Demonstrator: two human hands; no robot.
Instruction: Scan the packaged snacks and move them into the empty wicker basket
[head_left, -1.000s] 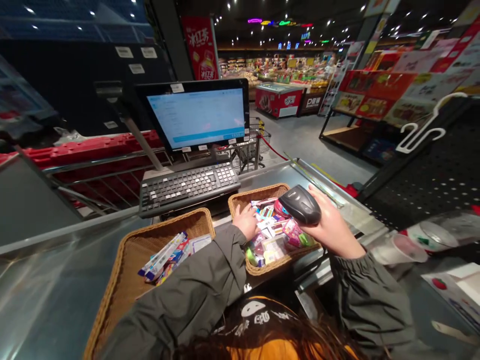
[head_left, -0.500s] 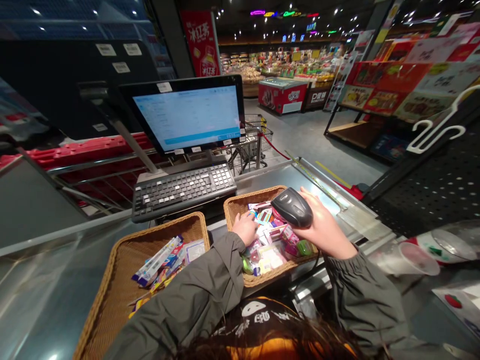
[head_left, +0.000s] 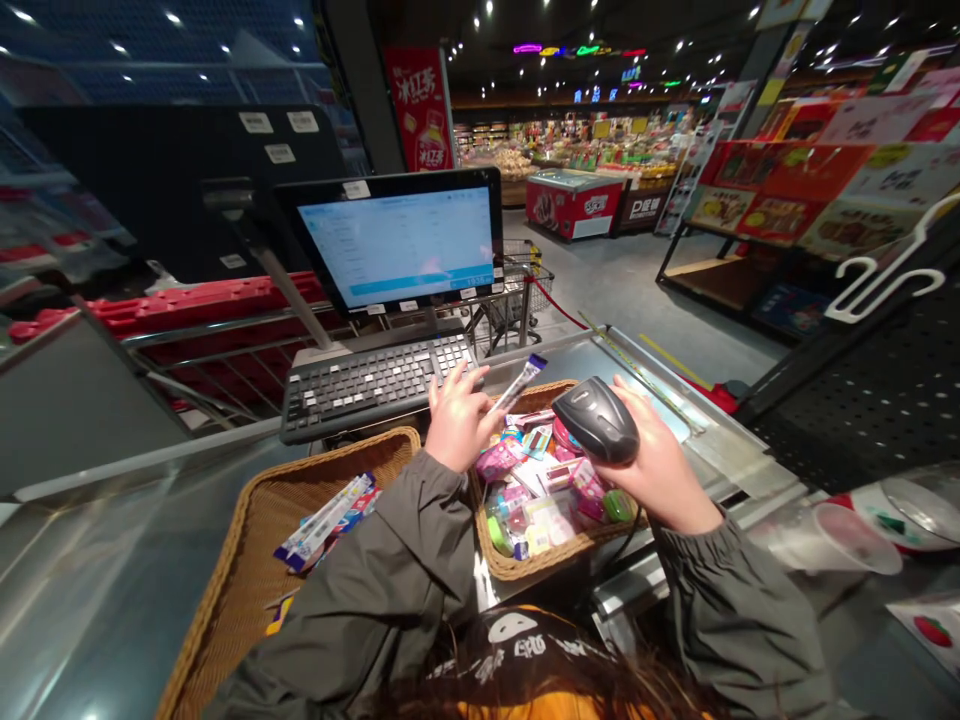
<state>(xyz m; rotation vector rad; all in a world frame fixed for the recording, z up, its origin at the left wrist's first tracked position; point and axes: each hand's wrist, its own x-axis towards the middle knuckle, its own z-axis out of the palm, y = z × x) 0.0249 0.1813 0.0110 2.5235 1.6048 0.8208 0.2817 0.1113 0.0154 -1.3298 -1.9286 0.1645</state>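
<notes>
A black barcode scanner [head_left: 596, 420] is gripped in my right hand [head_left: 664, 465], above the right side of a wicker basket [head_left: 517, 570] full of small packaged sweets [head_left: 544, 485]. My left hand [head_left: 459, 418] is raised over that basket's left edge, between it and the keyboard. Its fingers pinch a slim, purple-ended stick packet [head_left: 519, 383], which points up and to the right. To the left stands a second wicker basket [head_left: 247, 540] with several similar stick packets [head_left: 328, 522] in it. My left sleeve hides part of this basket.
Behind the baskets are a keyboard [head_left: 375, 385] and a lit monitor [head_left: 401, 245] on the metal counter [head_left: 112, 560]. A white hook [head_left: 885, 275] juts in at the right, above clear plastic cups [head_left: 855, 535]. A shopping cart [head_left: 517, 290] stands beyond.
My left hand has come up out of the right basket and moved left, now with a stick packet in it. The scanner stays in my right hand in about the same place.
</notes>
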